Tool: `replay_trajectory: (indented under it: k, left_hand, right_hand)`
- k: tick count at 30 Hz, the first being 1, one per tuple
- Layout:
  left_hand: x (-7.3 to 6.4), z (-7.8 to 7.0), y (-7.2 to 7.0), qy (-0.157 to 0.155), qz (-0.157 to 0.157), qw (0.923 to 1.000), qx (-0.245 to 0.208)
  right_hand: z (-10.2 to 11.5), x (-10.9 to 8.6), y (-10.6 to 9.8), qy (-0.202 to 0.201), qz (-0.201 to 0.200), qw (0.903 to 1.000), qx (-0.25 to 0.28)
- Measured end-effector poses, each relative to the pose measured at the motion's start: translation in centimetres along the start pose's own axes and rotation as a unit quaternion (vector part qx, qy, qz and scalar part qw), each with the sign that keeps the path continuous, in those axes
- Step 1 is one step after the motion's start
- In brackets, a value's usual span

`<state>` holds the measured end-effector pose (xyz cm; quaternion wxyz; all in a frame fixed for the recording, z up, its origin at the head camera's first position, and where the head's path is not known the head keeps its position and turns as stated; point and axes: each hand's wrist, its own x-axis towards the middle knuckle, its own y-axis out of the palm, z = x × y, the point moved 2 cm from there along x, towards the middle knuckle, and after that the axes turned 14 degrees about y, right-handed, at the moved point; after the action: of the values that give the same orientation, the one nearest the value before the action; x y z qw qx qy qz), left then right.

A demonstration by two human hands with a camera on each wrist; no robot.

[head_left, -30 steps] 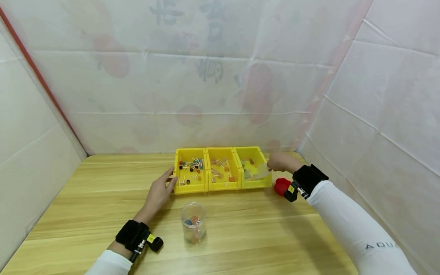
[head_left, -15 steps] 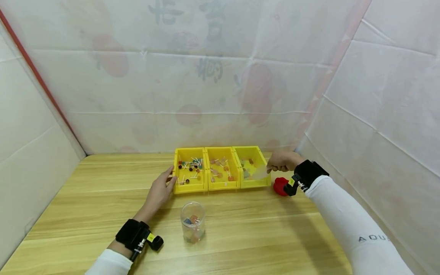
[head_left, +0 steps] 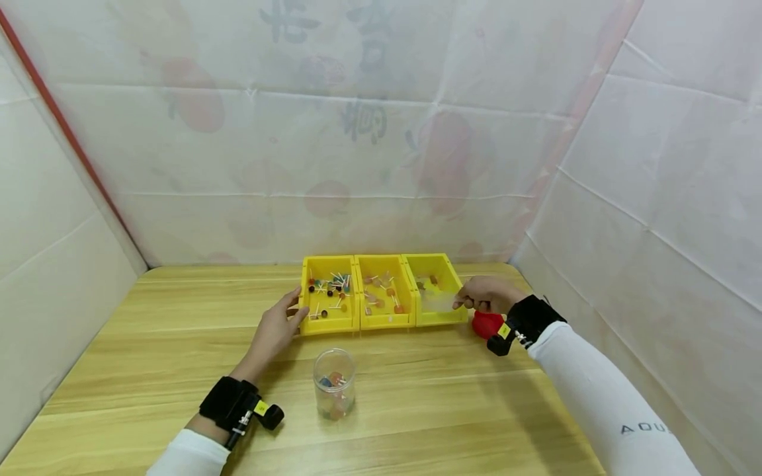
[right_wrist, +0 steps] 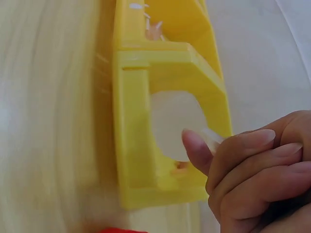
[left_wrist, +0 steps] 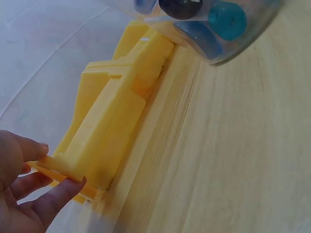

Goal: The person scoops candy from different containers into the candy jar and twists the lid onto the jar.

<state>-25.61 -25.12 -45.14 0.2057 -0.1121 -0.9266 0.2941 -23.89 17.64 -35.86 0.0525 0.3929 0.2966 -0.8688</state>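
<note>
Three joined yellow bins stand in a row. My left hand (head_left: 278,330) holds the end of the left bin (head_left: 329,326), its thumb and fingers on either side of the edge (left_wrist: 60,167). My right hand (head_left: 489,294) pinches the handle of a translucent white scoop (right_wrist: 177,121), which dips into the right bin (head_left: 442,320). Several small candies lie in that bin, partly hidden by the scoop. Lollipops with white sticks fill parts of the left bin and the middle bin (head_left: 387,322).
A clear plastic jar (head_left: 335,387) with several candies stands in front of the bins, close to my left wrist. Beside the right bin, below my right hand, lies a red object (head_left: 486,324), partly covered. White sheeting (head_left: 381,218) rises behind the wooden table (head_left: 452,410).
My right hand has shifted slightly left and toward me, carrying the scoop further into the right bin. My left hand stays at the left bin.
</note>
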Motion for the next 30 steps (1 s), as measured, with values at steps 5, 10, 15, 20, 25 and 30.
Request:
replay_trajectory:
  k: [5, 10, 15, 20, 25, 30]
  left_hand:
    - [0.2, -0.1, 0.2, 0.009, -0.002, 1.0000, -0.001]
    - [0.4, -0.2, 0.4, 0.014, -0.004, 0.9998, 0.010]
    - [0.4, -0.4, 0.5, 0.013, -0.004, 0.9997, 0.020]
    - [0.5, -0.6, 0.5, 0.015, -0.005, 0.9996, 0.022]
    - [0.5, -0.7, 0.3, 0.026, -0.013, 0.9989, 0.038]
    - [0.5, -0.7, 0.3, 0.029, -0.016, 0.9984, 0.046]
  right_hand:
    - [-0.1, 0.7, 0.6, -0.005, -0.016, 0.9997, 0.016]
    - [0.0, 1.0, 1.2, -0.009, -0.033, 0.9992, 0.022]
    - [-0.2, 1.4, 1.5, -0.010, -0.047, 0.9975, 0.052]
    - [-0.1, 2.2, 1.6, -0.007, -0.046, 0.9956, 0.081]
    - [0.0, 2.6, 1.6, -0.003, -0.040, 0.9930, 0.111]
    - [0.0, 2.9, 1.7, 0.005, -0.037, 0.9900, 0.136]
